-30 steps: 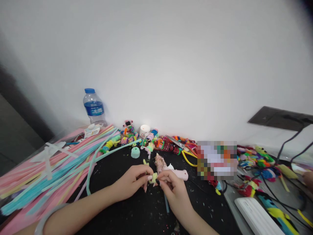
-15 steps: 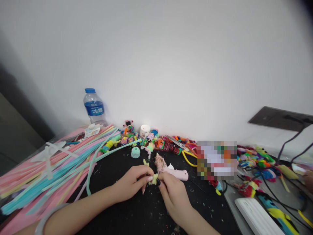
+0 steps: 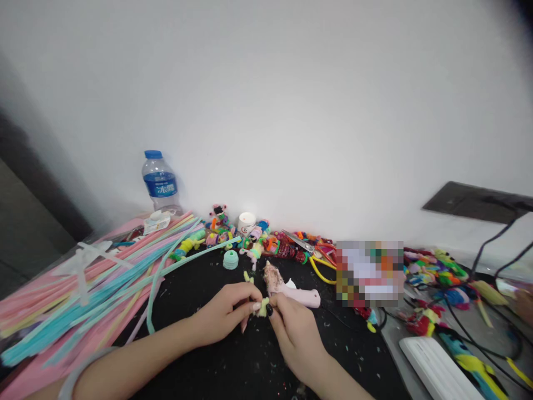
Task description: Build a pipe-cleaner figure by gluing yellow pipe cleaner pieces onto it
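Over the black work surface, my left hand [image 3: 233, 308] pinches a short, bent pale-yellow pipe cleaner [image 3: 264, 307] between thumb and fingers. My right hand [image 3: 297, 328] is closed on the other side of the same piece, its thumb and forefinger close to the left fingertips. One yellow end sticks up beyond my left fingers. Just past my hands lies a pale pink glue gun [image 3: 302, 296] with a stained, crusted nozzle. A mint-green coil [image 3: 230, 259] of wound pipe cleaner stands behind my left hand.
Loose pastel pipe cleaners [image 3: 125, 278] spread over the left side. A water bottle [image 3: 160, 183] stands against the wall. Scissors [image 3: 318, 261] with orange and yellow handles lie at the back among colourful pipe-cleaner figures. On the right are a white power strip [image 3: 437, 366] and black cables [image 3: 483, 250].
My fingers have shifted very slightly around the yellow pipe cleaner, which is turned a little. Everything else stays where it was.
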Demonstrator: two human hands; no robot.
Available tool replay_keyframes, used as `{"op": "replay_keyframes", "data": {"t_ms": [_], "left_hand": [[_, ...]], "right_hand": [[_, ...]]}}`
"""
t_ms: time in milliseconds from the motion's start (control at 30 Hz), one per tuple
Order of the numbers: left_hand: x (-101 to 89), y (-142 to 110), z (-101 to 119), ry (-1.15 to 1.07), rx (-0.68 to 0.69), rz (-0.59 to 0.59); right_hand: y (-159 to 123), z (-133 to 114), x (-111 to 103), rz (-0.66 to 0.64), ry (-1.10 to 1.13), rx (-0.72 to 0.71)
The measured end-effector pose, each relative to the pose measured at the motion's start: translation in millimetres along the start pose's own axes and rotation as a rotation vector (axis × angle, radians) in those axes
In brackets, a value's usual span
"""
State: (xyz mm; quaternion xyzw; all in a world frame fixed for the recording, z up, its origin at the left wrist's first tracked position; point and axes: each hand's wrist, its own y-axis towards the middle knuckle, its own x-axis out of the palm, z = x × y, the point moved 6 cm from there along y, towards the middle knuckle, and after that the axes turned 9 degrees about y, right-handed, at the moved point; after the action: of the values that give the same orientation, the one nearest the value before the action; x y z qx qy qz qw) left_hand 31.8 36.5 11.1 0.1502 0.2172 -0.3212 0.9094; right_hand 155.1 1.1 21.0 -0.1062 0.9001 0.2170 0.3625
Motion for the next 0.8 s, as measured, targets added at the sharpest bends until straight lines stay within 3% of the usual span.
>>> {"op": "replay_keyframes", "data": {"t_ms": [800], "left_hand": [[3.4,1.0,-1.1,-0.099,-0.046,-0.034]], "right_hand": [[-1.0,-1.6,1.0,-0.002,0.05,-0.022]]}}
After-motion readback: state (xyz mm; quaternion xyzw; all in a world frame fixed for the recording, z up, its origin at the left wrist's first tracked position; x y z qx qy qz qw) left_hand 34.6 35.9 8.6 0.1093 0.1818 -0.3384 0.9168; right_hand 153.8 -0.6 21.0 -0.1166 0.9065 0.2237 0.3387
